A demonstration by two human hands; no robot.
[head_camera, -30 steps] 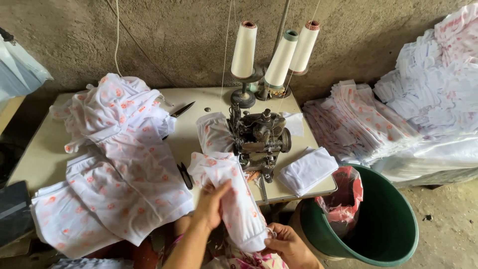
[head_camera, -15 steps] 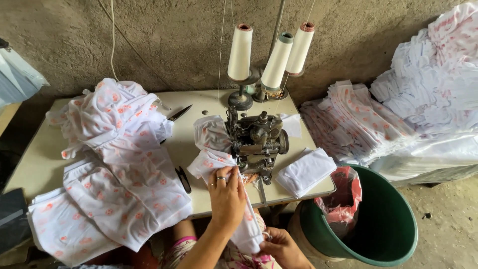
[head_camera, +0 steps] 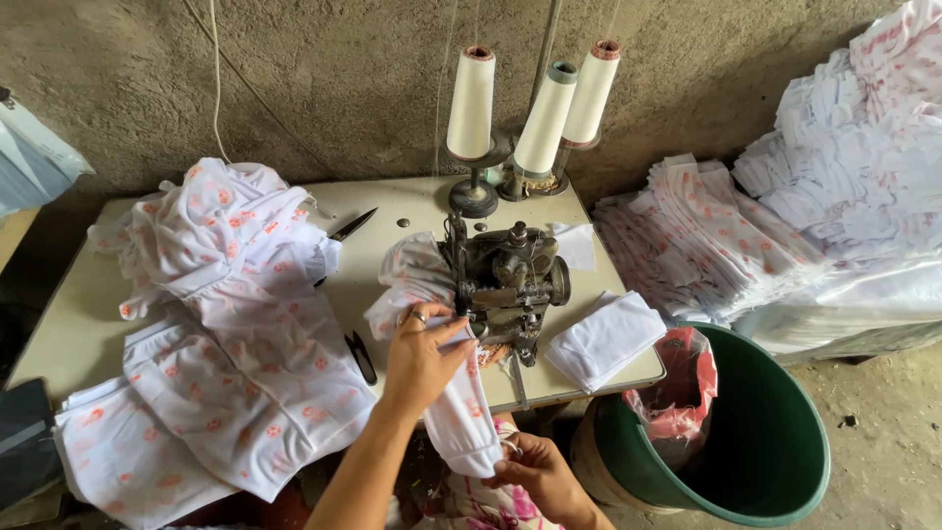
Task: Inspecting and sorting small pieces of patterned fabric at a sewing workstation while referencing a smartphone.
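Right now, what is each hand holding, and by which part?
Both hold one white printed garment: the left hand presses its upper part beside the sewing machine; the right hand grips its lower hanging end.

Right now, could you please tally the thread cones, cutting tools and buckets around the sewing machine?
Thread cones: 3
Cutting tools: 2, scissors and black snips
Green bucket: 1
Total: 6
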